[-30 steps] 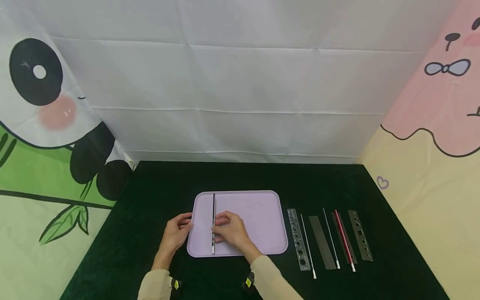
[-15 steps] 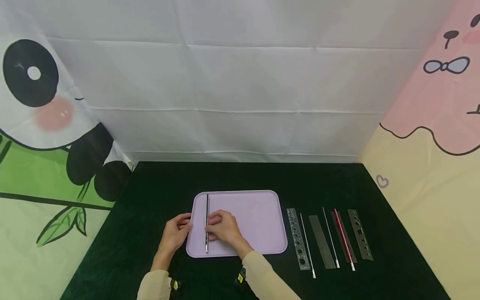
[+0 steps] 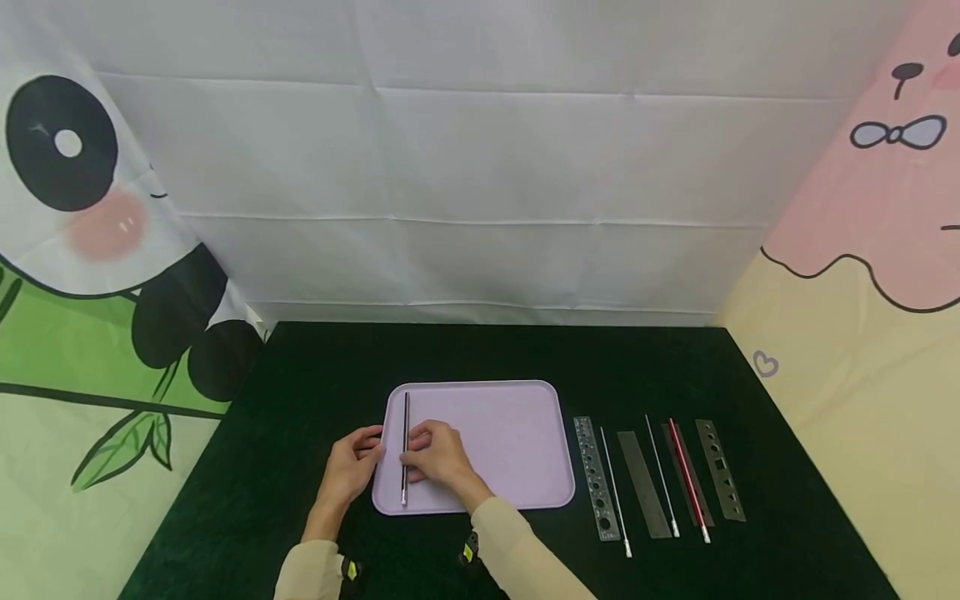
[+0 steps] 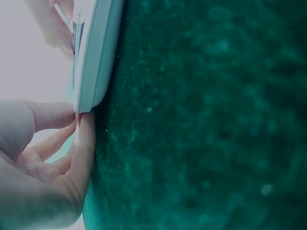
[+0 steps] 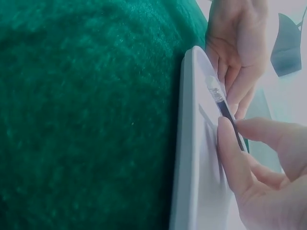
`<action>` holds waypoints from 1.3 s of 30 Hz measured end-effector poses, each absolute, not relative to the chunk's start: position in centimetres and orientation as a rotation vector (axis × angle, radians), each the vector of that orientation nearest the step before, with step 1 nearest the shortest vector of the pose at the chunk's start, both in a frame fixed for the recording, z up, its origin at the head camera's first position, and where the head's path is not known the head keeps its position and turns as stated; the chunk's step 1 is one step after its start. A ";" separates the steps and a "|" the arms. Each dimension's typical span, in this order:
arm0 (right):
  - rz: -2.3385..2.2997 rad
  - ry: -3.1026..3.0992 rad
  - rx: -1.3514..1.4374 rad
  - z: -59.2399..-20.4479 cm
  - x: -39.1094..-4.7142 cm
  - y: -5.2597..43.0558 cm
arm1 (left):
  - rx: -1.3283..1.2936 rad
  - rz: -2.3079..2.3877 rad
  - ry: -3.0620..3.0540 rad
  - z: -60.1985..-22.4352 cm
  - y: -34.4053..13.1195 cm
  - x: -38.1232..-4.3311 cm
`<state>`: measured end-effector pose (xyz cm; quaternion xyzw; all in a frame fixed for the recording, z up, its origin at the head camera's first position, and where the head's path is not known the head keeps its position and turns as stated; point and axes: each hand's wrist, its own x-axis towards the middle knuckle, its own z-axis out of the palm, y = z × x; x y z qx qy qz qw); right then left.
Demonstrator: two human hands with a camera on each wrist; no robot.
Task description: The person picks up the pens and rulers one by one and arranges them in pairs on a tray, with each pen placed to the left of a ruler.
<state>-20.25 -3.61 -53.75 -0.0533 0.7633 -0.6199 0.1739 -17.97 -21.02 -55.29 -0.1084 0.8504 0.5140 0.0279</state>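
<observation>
A dark pencil [image 3: 406, 417] with a silver ferrule and a white eraser end stands lengthwise over the left part of the lilac tray [image 3: 517, 442]. Thumb and fingers of my right hand [image 3: 441, 457] pinch it near its middle. In the right wrist view the pencil [image 5: 224, 109] slants just over the tray, its eraser end towards the near rim. My left hand [image 3: 351, 467] holds the tray's left edge. The left wrist view has the thumb of the left hand [image 4: 53, 158] on the tray rim [image 4: 98, 57] and fingers beneath it.
Right of the tray, on the dark green cloth [image 3: 315, 383], lie a holed stencil ruler [image 3: 596, 479], a plain grey ruler [image 3: 645, 483], two thin white-tipped rods [image 3: 617, 492], a red pencil [image 3: 690, 479] over another strip, and a second stencil ruler [image 3: 722, 471].
My right hand has carried the pencil leftwards across the tray, closer to its left rim. The left hand keeps its place at the tray's edge.
</observation>
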 end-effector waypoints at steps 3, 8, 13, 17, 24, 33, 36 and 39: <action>-1.721 2.179 -0.150 -53.5 -20.3 -4.0 | -0.325 1.581 2.628 -55.2 -21.0 -18.0; -1.701 2.206 -0.154 -53.4 -20.5 -4.6 | -0.321 1.576 2.638 -55.2 -21.1 -18.0; -1.690 2.265 -0.170 -53.6 -20.5 -5.3 | -0.327 1.576 2.657 -55.1 -21.0 -18.0; -1.658 2.334 -0.187 -53.8 -20.4 -5.8 | -0.328 1.580 2.670 -55.0 -20.8 -17.9; -1.609 2.400 -0.221 -53.6 -20.3 -6.1 | -0.332 1.577 2.664 -54.7 -20.8 -17.8; -1.561 2.426 -0.239 -53.5 -20.0 -6.3 | -0.328 1.592 2.661 -54.8 -20.9 -17.8; -1.545 2.429 -0.245 -53.3 -19.9 -6.3 | -0.324 1.601 2.665 -54.8 -20.9 -17.7; -1.546 2.423 -0.244 -53.3 -19.9 -6.3 | -0.325 1.601 2.668 -54.9 -20.9 -17.7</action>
